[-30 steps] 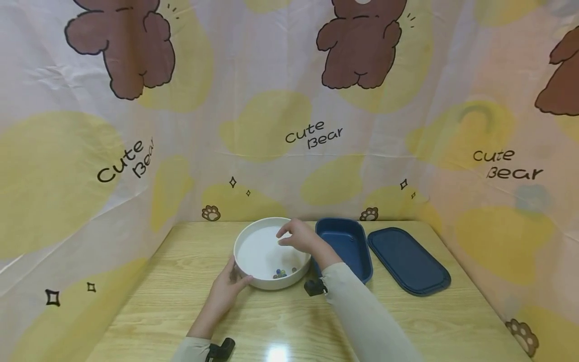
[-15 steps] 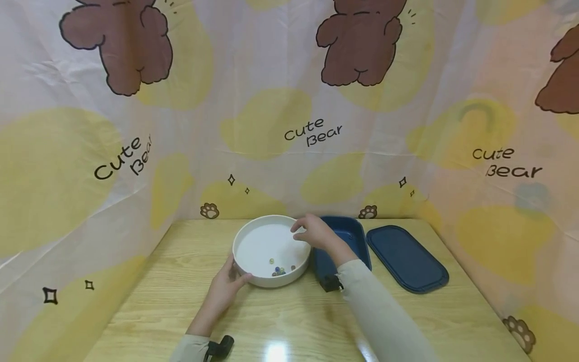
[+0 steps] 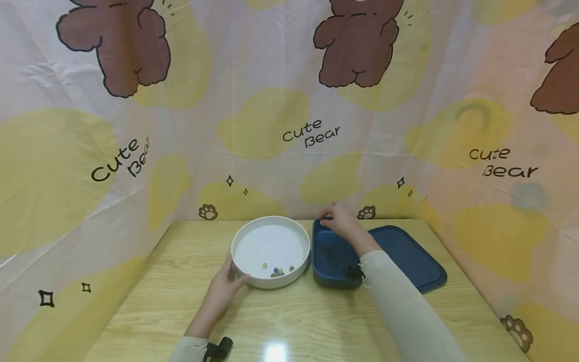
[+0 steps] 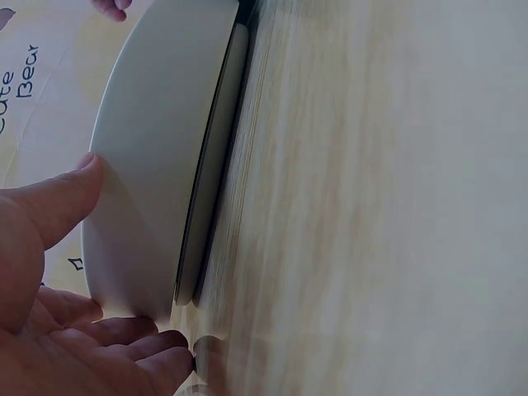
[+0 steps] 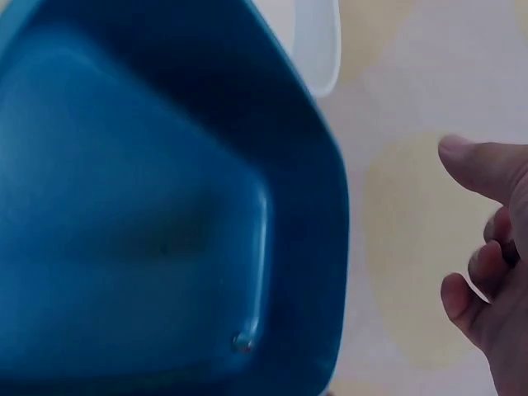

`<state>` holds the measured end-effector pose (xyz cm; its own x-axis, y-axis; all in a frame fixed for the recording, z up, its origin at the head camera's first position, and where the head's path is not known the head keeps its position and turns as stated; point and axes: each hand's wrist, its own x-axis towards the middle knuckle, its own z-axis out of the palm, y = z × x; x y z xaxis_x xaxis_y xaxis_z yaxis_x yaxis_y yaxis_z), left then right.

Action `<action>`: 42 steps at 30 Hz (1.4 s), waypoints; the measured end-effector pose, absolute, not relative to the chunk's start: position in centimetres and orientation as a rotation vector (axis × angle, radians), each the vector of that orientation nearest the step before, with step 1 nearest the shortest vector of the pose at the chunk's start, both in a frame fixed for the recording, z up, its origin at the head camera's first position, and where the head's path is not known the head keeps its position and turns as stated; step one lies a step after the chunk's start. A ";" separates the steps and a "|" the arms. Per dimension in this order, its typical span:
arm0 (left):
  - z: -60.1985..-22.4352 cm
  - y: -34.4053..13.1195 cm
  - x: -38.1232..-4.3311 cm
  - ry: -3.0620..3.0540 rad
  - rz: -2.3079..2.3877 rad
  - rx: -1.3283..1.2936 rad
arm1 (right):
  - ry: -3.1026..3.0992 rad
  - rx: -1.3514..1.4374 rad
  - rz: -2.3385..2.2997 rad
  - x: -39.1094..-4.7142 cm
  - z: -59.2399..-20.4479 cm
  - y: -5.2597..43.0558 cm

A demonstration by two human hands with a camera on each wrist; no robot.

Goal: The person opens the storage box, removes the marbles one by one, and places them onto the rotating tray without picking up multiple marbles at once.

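Observation:
My left hand [image 3: 222, 289] holds the side of a white round dish [image 3: 270, 283]. In the left wrist view its thumb lies at the rim, with the fingers against the lower part of the wall. Several small coloured marbles [image 3: 278, 272] lie in the near part of the dish, and a yellowish marble [image 3: 264, 265] sits a little left of them. Over the far end of the deep blue box [image 3: 334, 256] is my right hand [image 3: 344, 222]. The right wrist view shows its thumb and fingers spread apart, holding nothing visible. A small clear marble [image 5: 242, 341] rests in a corner of the box.
The blue lid [image 3: 409, 259] lies flat to the right of the box, partly covered by the right sleeve [image 3: 402, 301]. All stand on a wooden table [image 3: 289, 322], with a bear-print cloth [image 3: 262, 125] hanging behind and at both sides.
My right hand has moved right, from over the dish to the far end of the blue box. The yellowish marble, earlier at its fingertips, is now down in the dish. The left hand stays.

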<state>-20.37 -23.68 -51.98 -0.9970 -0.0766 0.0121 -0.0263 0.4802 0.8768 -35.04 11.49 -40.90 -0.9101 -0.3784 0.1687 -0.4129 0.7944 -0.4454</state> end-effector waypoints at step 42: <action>-51.7 -23.7 -20.2 -2.671 -1.565 0.120 | -3.009 -0.098 0.831 -36.2 -47.3 18.4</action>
<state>-20.19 -23.65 -51.72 -0.9961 -0.0885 -0.0019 -0.0449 0.4870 0.8723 -36.20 18.40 -47.25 -0.9979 0.0652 0.0006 0.0557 0.8564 -0.5132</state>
